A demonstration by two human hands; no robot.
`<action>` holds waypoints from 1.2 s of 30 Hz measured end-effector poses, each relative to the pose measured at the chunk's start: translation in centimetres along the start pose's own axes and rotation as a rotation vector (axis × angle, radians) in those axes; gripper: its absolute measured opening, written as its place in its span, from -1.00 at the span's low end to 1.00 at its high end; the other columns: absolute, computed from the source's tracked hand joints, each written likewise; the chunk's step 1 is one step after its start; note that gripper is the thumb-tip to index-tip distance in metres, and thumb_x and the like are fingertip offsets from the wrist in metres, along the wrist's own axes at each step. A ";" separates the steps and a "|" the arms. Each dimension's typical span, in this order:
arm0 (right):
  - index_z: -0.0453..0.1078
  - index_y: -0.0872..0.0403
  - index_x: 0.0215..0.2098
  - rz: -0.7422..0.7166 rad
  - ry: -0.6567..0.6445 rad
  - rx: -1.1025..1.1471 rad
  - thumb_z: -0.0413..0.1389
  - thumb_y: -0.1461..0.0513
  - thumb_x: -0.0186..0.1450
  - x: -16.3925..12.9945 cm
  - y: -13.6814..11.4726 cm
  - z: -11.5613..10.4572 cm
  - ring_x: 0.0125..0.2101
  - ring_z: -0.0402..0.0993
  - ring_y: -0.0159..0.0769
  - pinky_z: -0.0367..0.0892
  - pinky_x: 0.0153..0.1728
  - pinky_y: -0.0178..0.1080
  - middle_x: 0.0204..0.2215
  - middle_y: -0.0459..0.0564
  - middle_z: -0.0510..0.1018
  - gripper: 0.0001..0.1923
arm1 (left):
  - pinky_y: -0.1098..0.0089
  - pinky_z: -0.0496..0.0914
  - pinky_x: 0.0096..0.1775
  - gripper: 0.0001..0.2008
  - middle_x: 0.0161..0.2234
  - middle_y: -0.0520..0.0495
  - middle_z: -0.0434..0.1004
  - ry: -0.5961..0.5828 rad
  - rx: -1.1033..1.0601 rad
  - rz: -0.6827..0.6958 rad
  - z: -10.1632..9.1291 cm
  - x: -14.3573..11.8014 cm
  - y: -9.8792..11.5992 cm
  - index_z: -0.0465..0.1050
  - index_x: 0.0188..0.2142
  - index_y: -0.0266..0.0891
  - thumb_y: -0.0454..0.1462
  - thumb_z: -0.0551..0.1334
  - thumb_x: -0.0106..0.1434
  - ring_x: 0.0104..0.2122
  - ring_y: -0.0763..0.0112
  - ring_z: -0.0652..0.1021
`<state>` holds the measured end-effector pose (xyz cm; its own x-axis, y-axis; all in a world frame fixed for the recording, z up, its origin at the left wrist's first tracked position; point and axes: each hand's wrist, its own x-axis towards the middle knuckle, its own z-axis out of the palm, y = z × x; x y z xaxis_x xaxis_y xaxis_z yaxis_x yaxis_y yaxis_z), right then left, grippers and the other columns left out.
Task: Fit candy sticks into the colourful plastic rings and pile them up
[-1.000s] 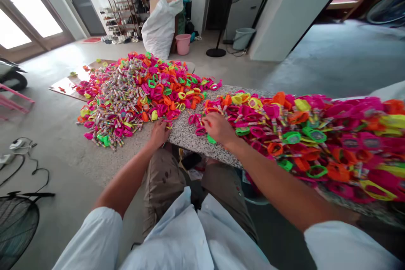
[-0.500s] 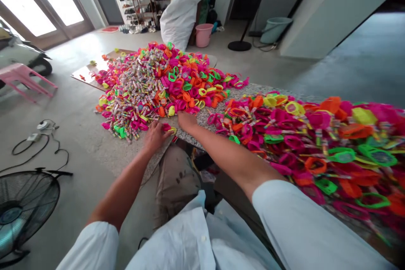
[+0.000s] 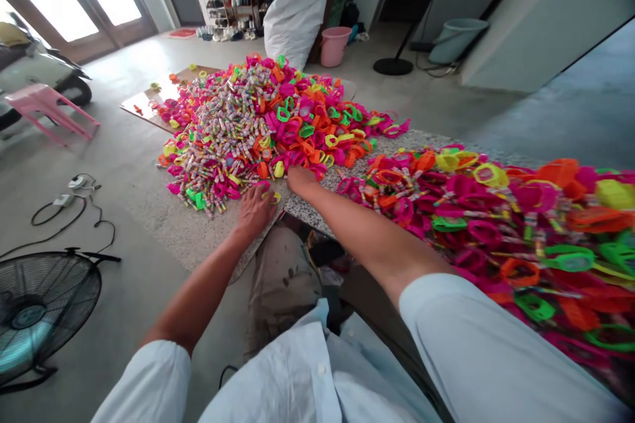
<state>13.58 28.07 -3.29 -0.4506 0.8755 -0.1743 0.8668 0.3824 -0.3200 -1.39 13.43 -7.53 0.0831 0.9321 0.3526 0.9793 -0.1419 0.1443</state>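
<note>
A speckled stone tabletop point(image 3: 317, 201) is heaped with neon plastic toy pieces. One heap point(image 3: 496, 211) of pink, orange, green and yellow loops runs along the right; a second pile point(image 3: 258, 125) lies at the far left, mixed with small striped candy-like sticks. My left hand point(image 3: 255, 208) rests at the near edge of the left pile, fingers closed on a small pink and yellow piece point(image 3: 270, 195). My right hand point(image 3: 300, 180) lies knuckles up just right of it, fingers reaching into the orange and pink loops; what it holds is hidden.
A floor fan point(image 3: 34, 314) lies at lower left, with cables point(image 3: 74, 201) beyond it. A pink stool point(image 3: 44, 106) stands at the left. A white sack point(image 3: 300, 3), a pink bucket point(image 3: 335, 46) and a fan stand base point(image 3: 393, 66) are on the floor behind the table.
My right hand has swung from the right-hand heap over to the left pile, beside my left hand. The view has shifted left and down.
</note>
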 end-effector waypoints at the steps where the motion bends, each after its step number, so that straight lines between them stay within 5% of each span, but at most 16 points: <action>1: 0.45 0.31 0.25 -0.011 0.004 0.015 -0.03 0.34 0.50 -0.3 0.0 0.0 0.15 0.54 0.10 0.41 0.13 -0.01 0.13 0.41 0.56 -0.57 | -0.03 0.33 0.21 -0.72 0.27 -0.26 0.40 -0.017 0.009 -0.004 0.0 0.4 0.1 0.61 0.06 -0.19 -0.18 0.30 0.42 0.22 -0.11 0.36; 3: 0.46 0.31 0.22 -0.031 0.029 0.053 -0.02 0.36 0.48 -0.9 0.2 0.0 0.11 0.55 0.10 0.41 0.10 -0.01 0.11 0.41 0.57 -0.59 | -0.03 0.33 0.20 -0.82 0.22 -0.27 0.45 -0.030 -0.042 -0.010 -0.2 0.9 0.3 0.63 -0.08 -0.21 -0.23 0.28 0.42 0.20 -0.09 0.37; 7: 0.50 0.24 0.10 -0.096 0.139 0.175 0.05 0.29 0.47 -3.5 1.0 -0.4 0.07 0.54 -0.01 0.39 0.06 -0.11 0.07 0.29 0.59 -0.69 | 0.02 0.33 0.24 -0.86 0.07 -0.27 0.53 0.083 -0.472 -0.108 -0.5 0.9 1.0 0.61 -0.18 -0.24 -0.22 0.33 0.37 0.15 0.03 0.44; 10: 0.48 0.19 -0.02 -0.112 0.217 0.285 0.07 0.24 0.46 -7.3 2.0 -0.5 -0.03 0.55 -0.18 0.39 0.00 -0.23 -0.05 0.14 0.62 -0.77 | 0.17 0.48 0.06 -0.73 -0.09 -0.20 0.58 0.162 -0.990 -0.396 -0.9 0.1 2.6 0.56 -0.20 -0.26 -0.09 0.39 0.33 -0.06 0.21 0.56; 13: 0.45 0.14 -0.08 -0.132 0.286 0.575 0.09 0.18 0.43 -12.3 2.9 0.0 -0.16 0.56 -0.27 0.41 -0.09 -0.26 -0.16 0.04 0.62 -0.79 | 0.28 0.54 -0.04 -0.61 -0.15 -0.10 0.62 0.095 -1.721 -0.706 -2.0 -1.0 5.0 0.54 -0.16 -0.25 -0.03 0.51 0.20 -0.15 0.33 0.62; 16: 0.44 0.09 -0.12 -0.160 0.307 0.949 0.12 0.09 0.39 -17.3 3.4 0.5 -0.25 0.57 -0.26 0.43 -0.14 -0.22 -0.25 -0.02 0.63 -0.76 | 0.39 0.57 -0.10 -0.59 -0.11 -0.10 0.65 0.005 -2.043 -0.819 -3.5 -2.0 7.9 0.57 -0.08 -0.26 -0.07 0.52 0.21 -0.13 0.35 0.66; 20: 0.47 0.06 -0.04 -0.188 0.323 1.094 0.14 0.09 0.40 -21.7 3.4 0.0 -0.22 0.59 -0.25 0.46 -0.14 -0.21 -0.21 -0.02 0.64 -0.74 | 0.46 0.58 -0.23 -0.66 -0.13 -0.12 0.67 -0.130 -2.152 -0.854 -5.1 -2.3 11.7 0.59 -0.09 -0.32 -0.07 0.44 0.34 -0.22 0.39 0.68; 26: 0.47 0.02 0.08 -0.171 0.412 1.071 0.15 0.09 0.42 -24.4 4.0 -1.0 -0.18 0.60 -0.24 0.49 -0.08 -0.19 -0.15 0.00 0.65 -0.69 | 0.53 0.51 -0.39 -0.71 -0.29 -0.04 0.65 -0.193 -2.160 -0.947 -6.3 -1.7 15.5 0.57 -0.13 -0.31 -0.11 0.43 0.36 -0.41 0.52 0.61; 32: 0.51 0.02 0.03 -0.215 0.394 0.954 0.18 0.09 0.39 -25.1 5.1 -1.1 -0.20 0.58 -0.23 0.46 -0.07 -0.18 -0.18 -0.01 0.65 -0.70 | 0.53 0.48 -0.40 -0.68 -0.34 -0.04 0.62 -0.225 -2.043 -1.023 -6.5 -1.9 17.1 0.54 -0.13 -0.32 -0.09 0.44 0.35 -0.48 0.54 0.57; 36: 0.50 0.05 -0.11 -0.194 0.240 1.189 0.23 0.02 0.37 -24.9 5.6 -1.1 -0.44 0.48 -0.34 0.39 -0.36 -0.28 -0.38 -0.08 0.57 -0.71 | 0.46 0.49 -0.37 -0.52 -0.29 -0.11 0.60 -0.289 -1.871 -0.935 -5.2 -2.8 16.9 0.50 -0.11 -0.33 0.08 0.40 0.32 -0.42 0.46 0.58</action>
<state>29.85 8.76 0.26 -0.3904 0.9145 0.1062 -0.0009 0.1150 -0.9934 13.97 6.71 -1.24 -0.0047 0.8938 -0.4485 -0.5525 0.3715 0.7461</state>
